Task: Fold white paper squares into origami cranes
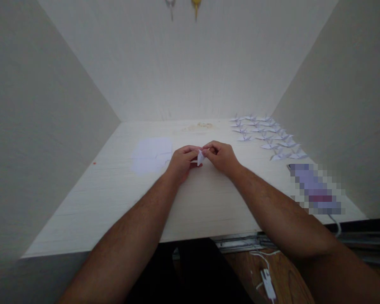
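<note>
Both my hands meet over the middle of the pale wooden desk point(114, 198). My left hand point(181, 162) and my right hand point(221, 157) each pinch a small folded piece of white paper point(200, 158) held between them, just above the desk top. The fingers of both hands are closed on its edges. A flat stack of white paper sheets point(152, 155) lies on the desk just left of my left hand.
Several folded paper cranes point(266, 136) stand in rows at the back right of the desk. A blurred flat object point(316, 188) lies near the right front edge, with a white cable point(267, 283) below. Walls close in on three sides.
</note>
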Tool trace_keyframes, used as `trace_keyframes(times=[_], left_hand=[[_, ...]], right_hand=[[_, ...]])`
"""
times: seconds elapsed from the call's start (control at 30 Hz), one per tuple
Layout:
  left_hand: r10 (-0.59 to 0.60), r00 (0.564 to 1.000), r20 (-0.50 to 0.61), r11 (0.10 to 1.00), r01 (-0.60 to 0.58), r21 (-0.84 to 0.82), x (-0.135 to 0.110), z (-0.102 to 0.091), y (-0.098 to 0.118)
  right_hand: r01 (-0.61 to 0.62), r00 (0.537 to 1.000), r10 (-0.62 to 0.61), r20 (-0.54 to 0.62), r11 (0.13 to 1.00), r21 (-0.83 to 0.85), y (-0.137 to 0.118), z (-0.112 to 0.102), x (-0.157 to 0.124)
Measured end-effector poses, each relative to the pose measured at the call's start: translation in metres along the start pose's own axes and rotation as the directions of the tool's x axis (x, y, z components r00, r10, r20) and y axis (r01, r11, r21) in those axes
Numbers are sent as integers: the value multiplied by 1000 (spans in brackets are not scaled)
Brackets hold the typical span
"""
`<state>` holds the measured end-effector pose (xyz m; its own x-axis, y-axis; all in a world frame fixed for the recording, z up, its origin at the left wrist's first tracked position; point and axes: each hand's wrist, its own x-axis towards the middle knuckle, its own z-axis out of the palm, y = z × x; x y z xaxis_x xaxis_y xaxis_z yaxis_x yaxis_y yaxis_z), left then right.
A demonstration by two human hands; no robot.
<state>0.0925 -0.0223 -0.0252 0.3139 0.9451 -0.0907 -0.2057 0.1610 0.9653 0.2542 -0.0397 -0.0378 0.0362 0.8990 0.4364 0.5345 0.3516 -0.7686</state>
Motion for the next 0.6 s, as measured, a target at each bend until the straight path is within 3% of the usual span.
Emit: trace_keyframes(times=[0.17,0.37,0.6], left_hand=[[17,997,-73,999,-19,-26,0,1,0],[11,999,-38,998,-14,-55,-1,2,1],[-4,1000,-21,998,2,-70,0,1,0]], right_hand=[[62,998,-62,0,997,54,-4,0,-2],[69,998,-69,12,997,-22,-7,-1,-1],[37,996,-32,-77,998,58,-9,-1,-1]])
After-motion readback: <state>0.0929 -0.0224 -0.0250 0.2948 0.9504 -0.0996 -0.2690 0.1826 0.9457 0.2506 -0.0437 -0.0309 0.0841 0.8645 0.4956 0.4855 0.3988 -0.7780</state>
